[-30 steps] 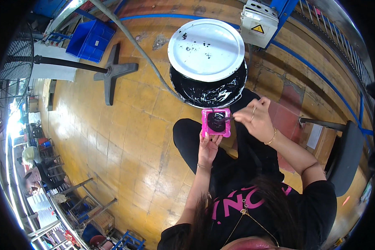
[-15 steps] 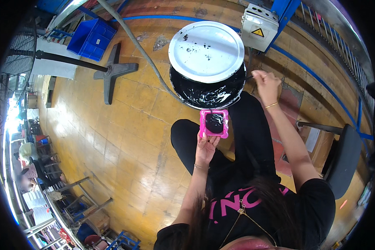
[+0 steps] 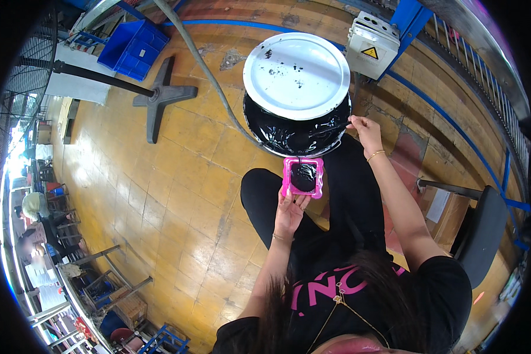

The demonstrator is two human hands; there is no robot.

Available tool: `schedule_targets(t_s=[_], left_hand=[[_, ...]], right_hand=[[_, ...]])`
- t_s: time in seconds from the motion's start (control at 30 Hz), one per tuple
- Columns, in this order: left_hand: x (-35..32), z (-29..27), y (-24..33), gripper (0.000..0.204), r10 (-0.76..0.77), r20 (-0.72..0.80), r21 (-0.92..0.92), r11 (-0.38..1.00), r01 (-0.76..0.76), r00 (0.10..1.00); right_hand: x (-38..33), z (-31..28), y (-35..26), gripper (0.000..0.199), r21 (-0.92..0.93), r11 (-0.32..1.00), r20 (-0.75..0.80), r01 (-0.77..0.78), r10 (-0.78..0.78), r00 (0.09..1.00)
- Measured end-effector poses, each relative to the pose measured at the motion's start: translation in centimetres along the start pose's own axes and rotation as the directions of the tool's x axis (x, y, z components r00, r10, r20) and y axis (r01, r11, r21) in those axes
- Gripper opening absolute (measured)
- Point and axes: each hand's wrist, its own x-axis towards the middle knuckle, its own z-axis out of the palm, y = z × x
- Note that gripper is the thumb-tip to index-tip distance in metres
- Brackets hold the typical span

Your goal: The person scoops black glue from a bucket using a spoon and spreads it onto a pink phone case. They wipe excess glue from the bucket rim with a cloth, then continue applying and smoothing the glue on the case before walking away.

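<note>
My left hand (image 3: 289, 216) grips a small square pink tray (image 3: 287, 177) with a wavy rim, close to the near side of a wide bucket (image 3: 318, 151). Glossy black paste (image 3: 304, 177) lies in the tray, and a dark streak shows at its far edge. More black paste (image 3: 289, 134) with bright glints is in the bucket. A white lid (image 3: 295, 76) with black smudges covers the bucket's far part. At the bucket's right edge, my right hand (image 3: 367, 134) pinches a thin dark tool (image 3: 343, 125); its far end reaches over the paste and cannot be told from it.
A grey electrical box (image 3: 370, 46) on a blue post stands beyond the bucket. A cable (image 3: 203, 71) runs down along its left side. Further left are a dark cross-shaped stand base (image 3: 158, 97) and a blue bin (image 3: 134, 50). A chair (image 3: 484, 236) is at right.
My right hand has moved left and slightly nearer, bringing the dark tool over the bucket. My left hand keeps the pink tray in nearly the same place.
</note>
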Motion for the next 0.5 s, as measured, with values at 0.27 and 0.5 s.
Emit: schedule_targets(t_s=[0.27,0.5], left_hand=[[0.0,0.0,0.1,0.04,-0.02,-0.027,0.003,1.0,0.02,0.999],[0.0,0.1,-0.1,0.041,-0.024,-0.024,-0.009,1.0,0.024,0.999]], right_hand=[[0.1,-2.3,-1.5,0.021,0.097,0.988,0.068,-0.117,0.111,0.992],[-1.8,-3.5,-6.3,0.022,0.095,0.995,0.194,0.013,-0.031,0.98]])
